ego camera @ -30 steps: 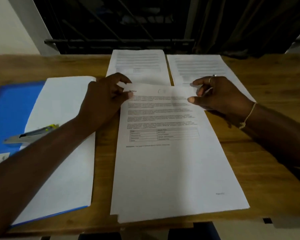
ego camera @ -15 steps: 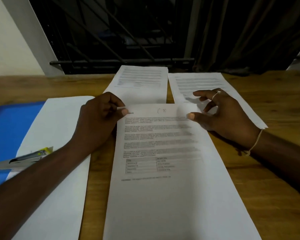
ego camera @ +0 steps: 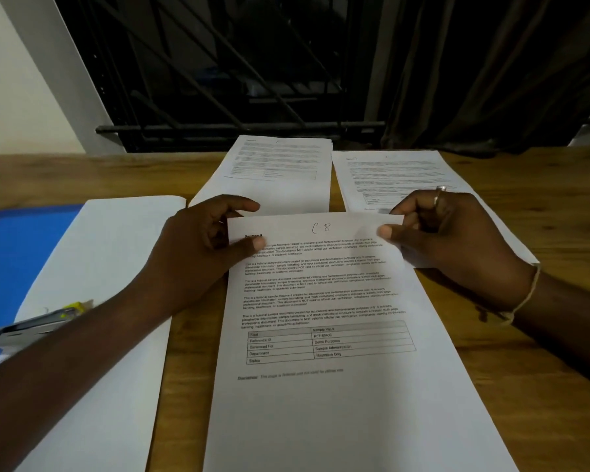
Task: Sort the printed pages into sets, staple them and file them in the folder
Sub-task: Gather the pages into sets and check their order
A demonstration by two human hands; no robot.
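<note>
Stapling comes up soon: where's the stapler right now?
Head view, far left: the stapler lies where the blue folder meets the white sheet on it, partly hidden by the left forearm, well left of the C8 page.

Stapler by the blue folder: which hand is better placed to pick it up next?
Probably left. The stapler lies on the left side, beside the left forearm; the left hand need only release the page. The right hand would have to cross the page.

wooden table (ego camera: 542, 185), barred window (ego camera: 218, 69), dark curtain (ego camera: 491, 63)
</note>
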